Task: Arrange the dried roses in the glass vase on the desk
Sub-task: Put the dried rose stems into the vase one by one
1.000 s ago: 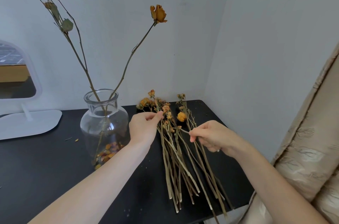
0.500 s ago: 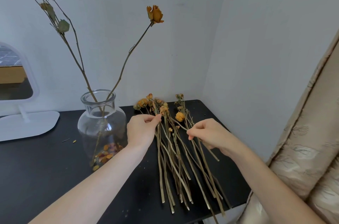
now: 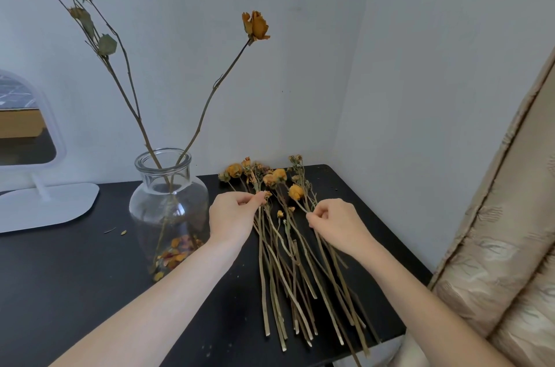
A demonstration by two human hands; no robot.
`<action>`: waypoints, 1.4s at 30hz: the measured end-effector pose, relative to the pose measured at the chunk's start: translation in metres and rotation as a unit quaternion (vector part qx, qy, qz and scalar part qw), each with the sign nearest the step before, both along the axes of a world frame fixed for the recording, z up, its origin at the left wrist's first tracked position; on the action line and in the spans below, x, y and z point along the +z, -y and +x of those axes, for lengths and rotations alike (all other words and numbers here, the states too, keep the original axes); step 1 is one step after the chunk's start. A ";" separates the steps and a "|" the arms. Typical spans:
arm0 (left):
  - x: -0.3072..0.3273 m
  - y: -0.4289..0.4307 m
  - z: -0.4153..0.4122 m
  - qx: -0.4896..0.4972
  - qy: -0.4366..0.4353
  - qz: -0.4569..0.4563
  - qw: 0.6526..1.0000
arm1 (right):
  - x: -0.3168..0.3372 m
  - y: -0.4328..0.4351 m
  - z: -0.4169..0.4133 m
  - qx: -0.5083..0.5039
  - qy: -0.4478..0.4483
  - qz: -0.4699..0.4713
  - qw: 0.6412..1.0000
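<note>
head view – left hand [image 3: 231,218] and right hand [image 3: 338,227] each pinch a stem of dried roses [image 3: 292,264] beside the glass vase [image 3: 168,204]

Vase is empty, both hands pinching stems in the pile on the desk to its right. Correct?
Not empty. The head view shows the glass vase holding tall dried roses, with loose petals at its bottom. The rest stands: the left hand and right hand each pinch a stem in the pile on the desk to its right.
</note>
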State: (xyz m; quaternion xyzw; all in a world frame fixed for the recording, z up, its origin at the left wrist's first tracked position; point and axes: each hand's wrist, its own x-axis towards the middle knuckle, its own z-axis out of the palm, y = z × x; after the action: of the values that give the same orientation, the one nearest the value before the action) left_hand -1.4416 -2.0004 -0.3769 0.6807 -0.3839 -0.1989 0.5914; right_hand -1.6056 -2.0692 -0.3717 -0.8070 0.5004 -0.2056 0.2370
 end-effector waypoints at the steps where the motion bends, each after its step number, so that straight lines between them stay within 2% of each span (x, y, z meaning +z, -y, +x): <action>1: 0.000 0.000 0.000 -0.001 -0.001 -0.002 1.000 | 0.002 0.000 0.000 -0.002 0.029 0.016 0.999; 4: 0.003 -0.001 -0.003 -0.013 -0.005 -0.012 1.000 | 0.007 0.001 -0.001 -0.014 0.122 0.059 0.991; 11: 0.036 -0.016 -0.003 -0.068 0.007 -0.098 0.993 | 0.029 -0.004 0.004 -0.008 0.290 0.085 0.953; 15: 0.060 -0.040 0.008 -0.089 0.044 -0.139 0.985 | 0.044 -0.008 0.012 0.013 0.385 0.159 0.909; 19: 0.087 -0.074 0.032 -0.056 0.077 -0.178 0.979 | 0.060 -0.015 0.025 0.053 0.441 0.169 0.880; 22: 0.110 -0.097 0.062 0.011 0.116 -0.209 0.971 | 0.072 -0.021 0.040 0.088 0.454 0.159 0.872; 26: 0.141 -0.114 0.101 0.100 0.114 -0.250 0.956 | 0.089 -0.033 0.065 0.139 0.458 0.135 0.868; 32: 0.169 -0.108 0.130 0.192 0.153 -0.296 0.923 | 0.104 -0.051 0.095 0.157 0.461 0.077 0.870; 35: 0.164 -0.099 0.133 0.205 0.170 -0.287 0.920 | 0.104 -0.054 0.100 0.163 0.460 0.071 0.870; 38: 0.152 -0.092 0.134 0.205 0.158 -0.269 0.928 | 0.104 -0.055 0.100 0.168 0.457 0.055 0.872; 42: 0.129 -0.084 0.130 0.175 0.187 -0.218 0.942 | 0.107 -0.055 0.101 0.174 0.451 0.042 0.875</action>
State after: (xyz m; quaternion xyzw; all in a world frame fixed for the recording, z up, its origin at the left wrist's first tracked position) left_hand -1.3117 -1.9166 -0.2477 0.6167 -0.3959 0.1269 0.6685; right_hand -1.5044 -2.0144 -0.2646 -0.6902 0.1988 -0.4809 0.5027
